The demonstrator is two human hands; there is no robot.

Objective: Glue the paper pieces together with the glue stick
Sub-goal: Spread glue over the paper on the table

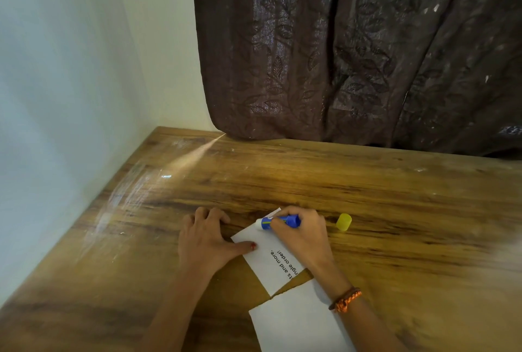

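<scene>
A white paper piece with black printed text lies on the wooden table. My left hand rests flat on the table with its thumb pressing the paper's left edge. My right hand grips a blue glue stick, uncapped, its white tip touching the paper's far end. A second, blank white paper piece lies nearer to me, partly under my right forearm. The yellow cap lies on the table just right of my right hand.
A dark brown patterned curtain hangs over the table's far edge. A pale wall runs along the table's left side. The tabletop shows white smears at the left.
</scene>
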